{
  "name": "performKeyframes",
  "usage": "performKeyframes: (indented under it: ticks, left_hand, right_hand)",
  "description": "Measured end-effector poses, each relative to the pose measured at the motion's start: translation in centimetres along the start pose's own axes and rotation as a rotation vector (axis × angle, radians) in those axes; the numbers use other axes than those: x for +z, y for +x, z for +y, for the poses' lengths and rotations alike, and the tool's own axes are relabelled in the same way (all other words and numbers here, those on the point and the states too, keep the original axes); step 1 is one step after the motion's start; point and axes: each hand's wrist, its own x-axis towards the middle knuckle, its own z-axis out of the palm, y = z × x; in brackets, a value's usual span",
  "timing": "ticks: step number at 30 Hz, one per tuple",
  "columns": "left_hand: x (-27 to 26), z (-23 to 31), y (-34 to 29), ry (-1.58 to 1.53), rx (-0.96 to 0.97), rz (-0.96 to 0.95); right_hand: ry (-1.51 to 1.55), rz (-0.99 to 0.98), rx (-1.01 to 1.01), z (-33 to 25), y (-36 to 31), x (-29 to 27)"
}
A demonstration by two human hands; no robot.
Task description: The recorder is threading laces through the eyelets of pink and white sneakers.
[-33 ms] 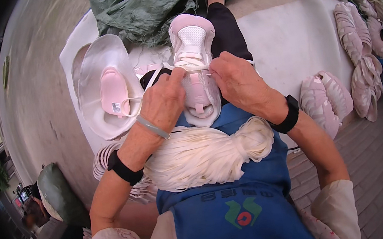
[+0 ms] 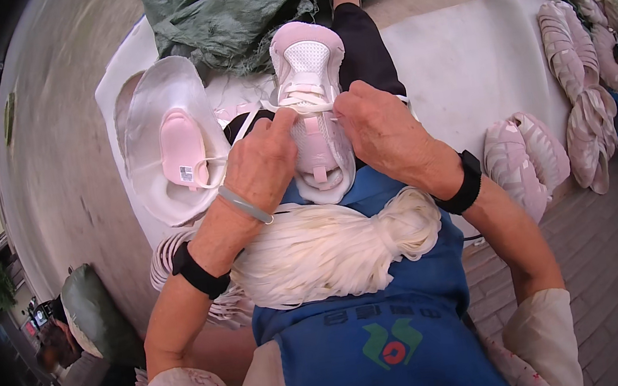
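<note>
A pink and white shoe upper (image 2: 307, 60) lies on my lap, its toe pointing away from me. A white shoelace (image 2: 305, 107) crosses its throat. My left hand (image 2: 262, 160) is closed at the left edge of the upper, thumb and fingers pinching the lace. At the opposite edge, my right hand (image 2: 387, 132) is closed on the lace too; its fingertips are partly hidden. A loose length of lace trails left past my left hand. Nearer my body, a thick bundle of cream laces (image 2: 310, 259) rests across my blue apron (image 2: 366, 334).
To the left, a pink insole-shaped piece (image 2: 182, 143) lies in a pale, shallow holder (image 2: 145, 160). Several pink and white uppers (image 2: 512, 166) are stacked at right. Green tarp (image 2: 223, 17) is bunched at the far side. White sheeting (image 2: 455, 56) covers part of the floor.
</note>
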Motion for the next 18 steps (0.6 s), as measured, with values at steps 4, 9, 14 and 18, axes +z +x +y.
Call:
performKeyframes:
  ticks: [4, 9, 14, 18]
  left_hand:
    - [-0.2, 0.1, 0.2, 0.011, -0.042, -0.02]
    - [0.1, -0.2, 1.1, 0.064, -0.064, -0.039]
    - [0.1, -0.4, 1.2, 0.068, -0.065, -0.048]
    - [-0.1, 0.2, 1.2, 0.065, 0.026, 0.062]
  right_hand:
    - [-0.101, -0.079, -0.048, -0.6, 0.8, -0.7]
    - [0.013, -0.069, -0.052, 1.6, 2.1, 0.1]
    - [0.305, 0.005, 0.155, 0.4, 0.3, -0.1]
    - [0.005, 0.024, 0.038, -1.1, -1.3, 0.4]
